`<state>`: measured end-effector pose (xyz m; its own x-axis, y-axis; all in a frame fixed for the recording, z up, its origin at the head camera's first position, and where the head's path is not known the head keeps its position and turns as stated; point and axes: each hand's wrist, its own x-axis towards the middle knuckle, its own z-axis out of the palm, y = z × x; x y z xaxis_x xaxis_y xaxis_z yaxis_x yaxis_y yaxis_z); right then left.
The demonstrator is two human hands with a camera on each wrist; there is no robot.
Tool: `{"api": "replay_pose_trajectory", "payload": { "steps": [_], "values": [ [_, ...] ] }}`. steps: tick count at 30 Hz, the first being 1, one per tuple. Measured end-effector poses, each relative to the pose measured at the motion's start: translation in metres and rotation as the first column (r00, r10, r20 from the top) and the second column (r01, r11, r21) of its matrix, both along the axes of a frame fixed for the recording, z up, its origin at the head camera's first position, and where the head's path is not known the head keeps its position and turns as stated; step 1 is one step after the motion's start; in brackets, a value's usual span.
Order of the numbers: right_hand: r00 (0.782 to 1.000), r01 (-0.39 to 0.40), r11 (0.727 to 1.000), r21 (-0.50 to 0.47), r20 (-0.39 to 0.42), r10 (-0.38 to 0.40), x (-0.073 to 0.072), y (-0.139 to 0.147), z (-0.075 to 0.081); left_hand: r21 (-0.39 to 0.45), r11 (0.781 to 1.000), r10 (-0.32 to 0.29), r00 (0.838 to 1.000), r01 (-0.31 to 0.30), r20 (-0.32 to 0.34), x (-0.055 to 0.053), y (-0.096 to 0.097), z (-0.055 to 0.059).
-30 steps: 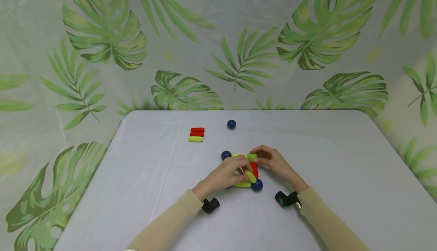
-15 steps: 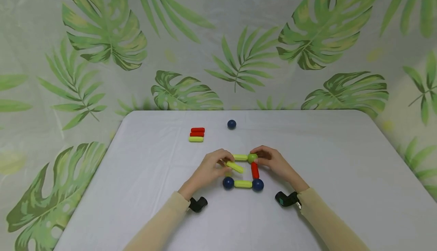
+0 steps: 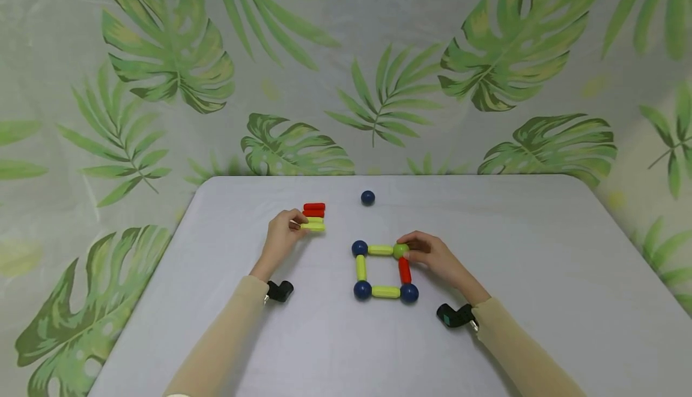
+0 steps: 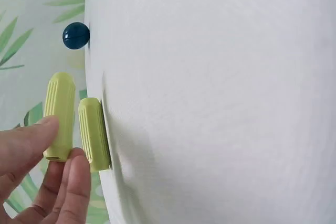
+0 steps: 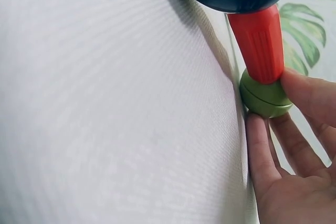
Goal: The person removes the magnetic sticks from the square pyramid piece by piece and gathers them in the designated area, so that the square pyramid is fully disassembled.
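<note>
Two pinches
Left hand (image 3: 280, 236) holds a yellow rod (image 4: 63, 103) (a second rod (image 4: 93, 132) beside it); right hand (image 3: 437, 259) pinches the green ball (image 3: 400, 251).

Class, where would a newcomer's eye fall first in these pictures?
Probably the square of rods and balls on the table, its green corner ball held by the right hand. Then the left hand, pinching a yellow rod beside a row of loose rods, and a lone blue ball near the far edge.
</note>
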<state>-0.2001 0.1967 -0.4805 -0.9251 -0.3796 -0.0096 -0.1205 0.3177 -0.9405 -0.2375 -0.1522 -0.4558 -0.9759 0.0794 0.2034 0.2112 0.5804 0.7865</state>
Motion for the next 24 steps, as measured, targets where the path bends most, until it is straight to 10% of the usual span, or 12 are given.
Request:
{"api": "replay_pose_trajectory", "payload": {
  "steps": [16,20,24],
  "values": [
    [1.000,0.006,1.000,0.009,0.003,-0.006,0.002,-0.001,0.002,-0.128,0.990,0.068,0.996,-0.061,0.053,-0.013,0.003,-0.007],
    [1.000,0.007,1.000,0.015,-0.005,-0.007,0.001,-0.001,0.001,-0.078,0.990,-0.119,0.993,0.117,-0.024,-0.007,0.012,-0.002],
    [1.000,0.007,1.000,0.017,-0.009,-0.006,0.000,-0.001,0.000,-0.038,0.901,-0.431,0.901,0.432,0.045,0.000,0.032,0.002]
  ]
}}
